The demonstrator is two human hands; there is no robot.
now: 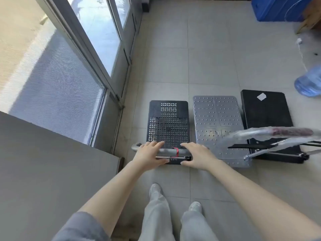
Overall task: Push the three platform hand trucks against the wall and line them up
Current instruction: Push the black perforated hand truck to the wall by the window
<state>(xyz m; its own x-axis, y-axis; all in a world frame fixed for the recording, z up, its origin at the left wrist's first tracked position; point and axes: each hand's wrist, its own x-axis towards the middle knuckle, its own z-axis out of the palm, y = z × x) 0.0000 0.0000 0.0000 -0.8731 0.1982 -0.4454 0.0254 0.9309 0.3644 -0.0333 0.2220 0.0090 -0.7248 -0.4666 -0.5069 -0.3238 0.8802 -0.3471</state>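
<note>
The tiled floor (208, 63) is bounded on its left edge by glass doors (97, 32) in grey frames, with a plain grey wall (43, 171) closing the near left corner. At the far right corner sits a blue crate (278, 9); a blue water bottle (309, 82) lies at the right edge, and a white cable (301, 54) trails across the tiles above it. Three hand trucks stand side by side near the middle of the floor. The perforated black truck (168, 122) is nearest the doors, with a strip of bare tile between it and the frame. Just beside it is the silver truck (217, 119), then the plain black truck (265, 112), which bears a white sticker (261, 96) and reaches a little farther toward the far edge. A plastic-wrapped handle (271, 133) slants, blurred, over the near ends of those two – I cannot tell which it belongs to. Both hands rest on the handle bar (169, 151) of the perforated truck, either side of a red tie (176, 152). The left hand (149, 154) lays its fingers (156, 144) nearly straight over the bar, thumb below – the right hand (197, 157) does likewise, its fingers (187, 146) stretched and barely curled.
</note>
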